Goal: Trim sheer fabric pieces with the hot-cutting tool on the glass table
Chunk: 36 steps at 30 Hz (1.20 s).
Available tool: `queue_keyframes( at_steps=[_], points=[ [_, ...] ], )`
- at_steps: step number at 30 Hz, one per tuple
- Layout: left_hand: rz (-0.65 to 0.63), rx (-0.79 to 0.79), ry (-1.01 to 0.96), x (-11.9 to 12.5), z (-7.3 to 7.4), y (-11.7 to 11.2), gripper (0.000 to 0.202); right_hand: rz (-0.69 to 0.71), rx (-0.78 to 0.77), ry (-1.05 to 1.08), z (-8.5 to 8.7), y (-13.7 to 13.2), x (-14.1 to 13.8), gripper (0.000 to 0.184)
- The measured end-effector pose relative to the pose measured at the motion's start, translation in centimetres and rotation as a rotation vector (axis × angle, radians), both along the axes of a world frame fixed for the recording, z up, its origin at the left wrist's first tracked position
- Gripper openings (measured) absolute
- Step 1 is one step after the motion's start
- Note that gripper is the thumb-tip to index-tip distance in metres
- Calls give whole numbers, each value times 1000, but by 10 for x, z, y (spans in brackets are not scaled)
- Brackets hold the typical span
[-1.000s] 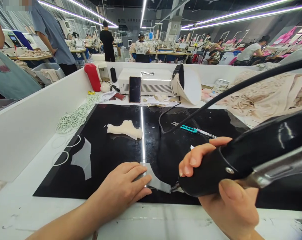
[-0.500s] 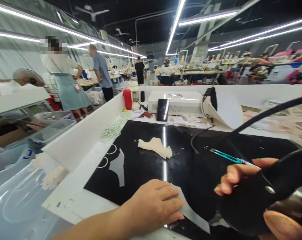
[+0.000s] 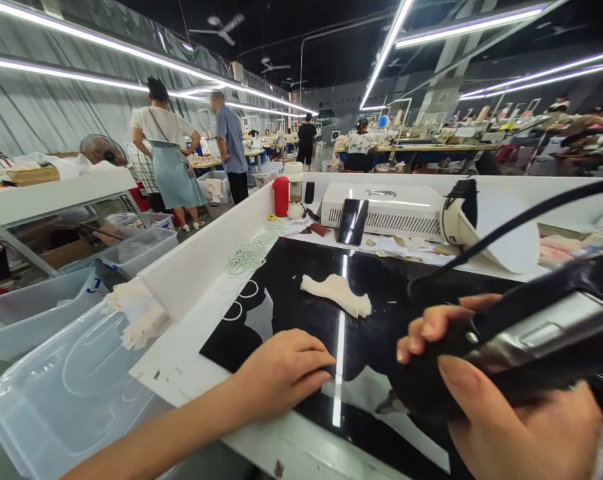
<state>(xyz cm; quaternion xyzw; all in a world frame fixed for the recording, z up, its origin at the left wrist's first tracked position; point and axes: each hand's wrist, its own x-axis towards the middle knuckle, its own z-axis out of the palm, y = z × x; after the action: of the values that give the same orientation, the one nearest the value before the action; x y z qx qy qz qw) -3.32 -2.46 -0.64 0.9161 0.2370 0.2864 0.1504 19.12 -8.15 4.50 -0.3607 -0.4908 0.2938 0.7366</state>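
My left hand (image 3: 281,373) lies palm down on the glossy black work surface (image 3: 291,293), its curled fingers pressing the edge of a thin translucent film piece (image 3: 366,390). My right hand (image 3: 501,413) is wrapped round a black and chrome corded hand tool (image 3: 526,340), whose tip points down at the film close to the left fingers. The tool's black cable (image 3: 506,230) arcs up to the right. A small stack of cream fabric pieces (image 3: 337,293) rests farther back on the black surface.
White partition walls (image 3: 201,257) box in the bench. At the back stand a white machine (image 3: 381,203), a phone (image 3: 352,221), a red bottle (image 3: 281,195) and a coil of white rings (image 3: 251,253). Clear plastic bins (image 3: 71,380) sit left. People stand and work beyond.
The view has swung left and up, revealing the bins and aisle. My left hand stays on the film; my right hand with the tool stays close beside it.
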Motion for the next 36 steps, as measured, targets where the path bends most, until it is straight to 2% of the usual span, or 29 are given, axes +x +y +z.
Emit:
queue_keyframes(
  at_steps=[2, 5, 12, 18, 24, 30, 36],
  points=[
    [27, -66, 14, -11, -1, -1, 21, -22, -14, 21, 11, -1, -14, 37],
    [38, -119, 20, -18, -1, -3, 23, -10, 14, 66, 11, 6, -23, 37],
    [-8, -159, 11, -7, -3, -7, 30, 74, 41, 108, 6, 15, -36, 36],
    [-35, -138, -8, -4, -5, -6, 19, 83, 75, 104, 7, 16, -43, 36],
    [-19, -138, 14, -3, -4, -7, 38, 87, 81, 84, 6, 15, -41, 34],
    [-20, -80, 0, -2, -4, -9, 11, 66, 69, 84, 5, 15, -37, 34],
    [-27, -81, 8, -3, -3, -11, 5, 67, 67, 105, 4, 13, -42, 35]
  ],
)
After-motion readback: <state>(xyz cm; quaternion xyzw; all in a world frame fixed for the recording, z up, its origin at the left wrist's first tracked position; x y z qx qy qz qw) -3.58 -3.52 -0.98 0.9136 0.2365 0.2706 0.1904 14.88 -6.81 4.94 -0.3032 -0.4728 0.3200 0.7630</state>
